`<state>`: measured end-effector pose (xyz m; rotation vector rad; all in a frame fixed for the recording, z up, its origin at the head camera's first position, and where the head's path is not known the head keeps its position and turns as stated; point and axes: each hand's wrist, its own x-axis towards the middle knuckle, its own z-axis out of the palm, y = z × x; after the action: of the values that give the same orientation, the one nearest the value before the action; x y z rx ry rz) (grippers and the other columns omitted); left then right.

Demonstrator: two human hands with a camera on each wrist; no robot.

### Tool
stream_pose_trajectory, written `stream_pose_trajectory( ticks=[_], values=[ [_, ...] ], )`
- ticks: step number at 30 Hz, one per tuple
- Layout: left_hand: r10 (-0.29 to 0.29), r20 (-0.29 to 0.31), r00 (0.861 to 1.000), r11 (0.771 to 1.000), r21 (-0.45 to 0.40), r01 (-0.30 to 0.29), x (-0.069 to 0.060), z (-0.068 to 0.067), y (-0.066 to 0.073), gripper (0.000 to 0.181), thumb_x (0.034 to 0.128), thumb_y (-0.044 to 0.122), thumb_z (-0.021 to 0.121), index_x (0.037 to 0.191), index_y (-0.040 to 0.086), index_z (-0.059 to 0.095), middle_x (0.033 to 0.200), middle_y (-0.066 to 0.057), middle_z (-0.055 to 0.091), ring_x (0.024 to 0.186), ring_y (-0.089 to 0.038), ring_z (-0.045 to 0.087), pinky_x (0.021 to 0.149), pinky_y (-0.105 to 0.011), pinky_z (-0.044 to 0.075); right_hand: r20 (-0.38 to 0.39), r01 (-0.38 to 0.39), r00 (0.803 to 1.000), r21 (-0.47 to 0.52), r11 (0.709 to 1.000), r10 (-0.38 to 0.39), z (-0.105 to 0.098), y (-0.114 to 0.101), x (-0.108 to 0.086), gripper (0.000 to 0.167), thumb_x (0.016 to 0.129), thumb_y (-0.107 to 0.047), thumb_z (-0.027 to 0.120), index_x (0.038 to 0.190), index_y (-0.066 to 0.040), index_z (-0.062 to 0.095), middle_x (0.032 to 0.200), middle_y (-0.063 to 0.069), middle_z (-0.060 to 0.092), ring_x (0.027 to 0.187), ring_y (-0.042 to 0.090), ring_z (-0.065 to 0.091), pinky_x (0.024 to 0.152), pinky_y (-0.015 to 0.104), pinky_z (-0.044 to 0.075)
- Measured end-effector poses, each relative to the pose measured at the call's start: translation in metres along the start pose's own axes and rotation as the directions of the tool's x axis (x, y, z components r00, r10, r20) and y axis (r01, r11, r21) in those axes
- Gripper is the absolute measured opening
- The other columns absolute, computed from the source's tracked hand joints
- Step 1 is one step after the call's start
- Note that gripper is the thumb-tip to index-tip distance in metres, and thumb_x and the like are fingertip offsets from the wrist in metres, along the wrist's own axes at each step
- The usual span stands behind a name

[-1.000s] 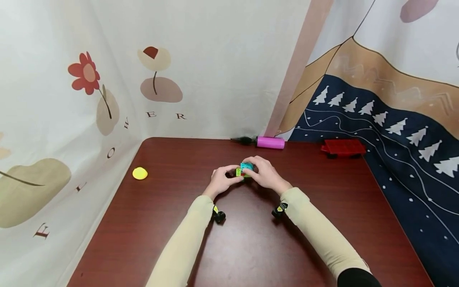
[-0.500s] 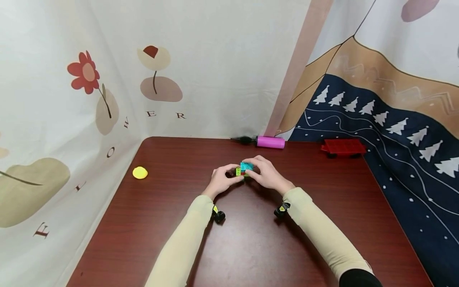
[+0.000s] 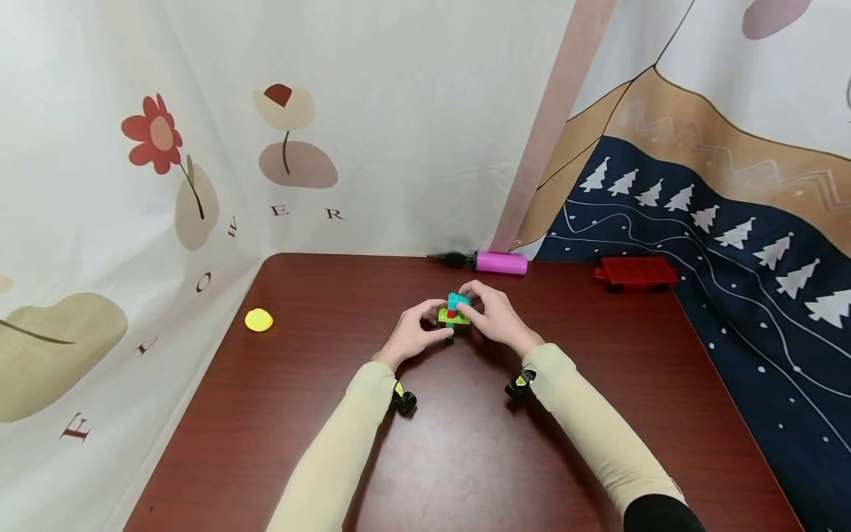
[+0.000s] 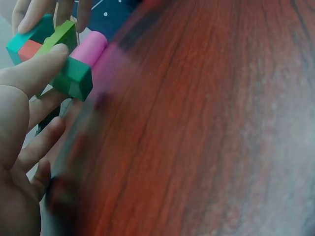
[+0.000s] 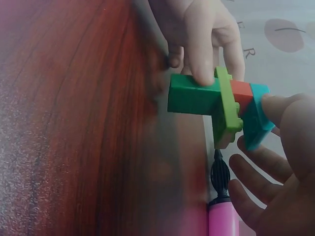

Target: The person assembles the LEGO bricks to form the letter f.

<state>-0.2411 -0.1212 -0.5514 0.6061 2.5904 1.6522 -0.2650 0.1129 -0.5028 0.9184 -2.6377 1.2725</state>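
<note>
Both hands hold a small stack of toy building bricks above the middle of the table. A dark green brick (image 5: 192, 96) forms its bottom, then a lime green plate (image 5: 225, 110), a red brick (image 5: 241, 93) and a teal brick (image 5: 257, 120) on top. My left hand (image 3: 411, 334) pinches the lower part of the stack, its thumb on the dark green brick beside the plate. The right hand (image 3: 500, 319) grips the teal brick from the right with its thumb and fingers. In the left wrist view, fingers partly cover the lime plate.
On the brown table (image 3: 319, 443), a pink and black hand pump (image 3: 500, 263) lies along the back edge. A red toy wagon (image 3: 637, 273) stands at the back right, and a yellow round object (image 3: 258, 320) sits at the left. Printed cloth (image 3: 412, 133) hangs behind.
The right hand and the teal brick have moved slightly up. More of the lime plate and the red brick shows beneath the teal brick. The left hand has barely moved.
</note>
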Motion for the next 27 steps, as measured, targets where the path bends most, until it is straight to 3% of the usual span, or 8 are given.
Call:
stream_pose_trajectory(
  ticks=[9, 14, 19, 23, 27],
  values=[
    [-0.014, 0.057, 0.998, 1.000, 0.002, 0.014, 0.001, 0.001, 0.006, 0.078, 0.0782, 0.015, 0.095, 0.147, 0.024, 0.059, 0.123, -0.004, 0.068, 0.101, -0.019, 0.066, 0.096, -0.046, 0.053, -0.011, -0.116, 0.993, 0.029, 0.993, 0.116, -0.004, 0.008, -0.002, 0.020, 0.105, -0.025, 0.067, 0.120, -0.011, 0.065, 0.108, 0.008, 0.073, 0.098, 0.024, 0.070, 0.086, 0.043, 0.057],
    [-0.017, 0.080, 0.997, 0.999, 0.051, 0.013, 0.001, 0.002, 0.009, 0.072, 0.0820, 0.019, 0.093, 0.146, 0.020, 0.060, 0.122, -0.006, 0.068, 0.102, -0.020, 0.067, 0.096, -0.043, 0.054, 0.004, -0.162, 0.987, 0.036, 0.986, 0.162, -0.004, 0.011, -0.003, 0.020, 0.107, -0.025, 0.065, 0.121, -0.010, 0.066, 0.108, 0.009, 0.074, 0.100, 0.025, 0.068, 0.089, 0.045, 0.054],
    [-0.017, 0.088, 0.996, 0.992, 0.127, 0.005, 0.000, 0.003, 0.011, 0.070, 0.0829, 0.027, 0.093, 0.144, 0.017, 0.061, 0.129, -0.004, 0.068, 0.105, -0.021, 0.066, 0.095, -0.041, 0.055, 0.054, -0.221, 0.974, 0.029, 0.975, 0.220, -0.005, 0.012, -0.002, 0.026, 0.109, -0.027, 0.061, 0.126, -0.009, 0.067, 0.120, 0.010, 0.073, 0.115, 0.029, 0.065, 0.103, 0.050, 0.050],
    [-0.006, 0.082, 0.997, 0.982, 0.187, -0.009, 0.001, 0.004, 0.010, 0.070, 0.0823, 0.030, 0.093, 0.144, 0.014, 0.062, 0.130, -0.003, 0.068, 0.108, -0.021, 0.065, 0.096, -0.039, 0.054, 0.076, -0.228, 0.971, 0.015, 0.973, 0.226, -0.005, 0.014, -0.001, 0.029, 0.109, -0.026, 0.059, 0.129, -0.007, 0.069, 0.126, 0.011, 0.072, 0.119, 0.030, 0.063, 0.106, 0.051, 0.048],
    [-0.017, 0.078, 0.997, 0.978, 0.209, 0.000, 0.001, 0.004, 0.010, 0.070, 0.0818, 0.031, 0.093, 0.143, 0.013, 0.064, 0.128, -0.004, 0.069, 0.110, -0.021, 0.064, 0.097, -0.039, 0.053, 0.098, -0.205, 0.974, 0.007, 0.979, 0.203, -0.003, 0.018, -0.001, 0.028, 0.109, -0.024, 0.059, 0.132, -0.010, 0.068, 0.125, 0.009, 0.072, 0.112, 0.026, 0.066, 0.098, 0.048, 0.052]
  ],
)
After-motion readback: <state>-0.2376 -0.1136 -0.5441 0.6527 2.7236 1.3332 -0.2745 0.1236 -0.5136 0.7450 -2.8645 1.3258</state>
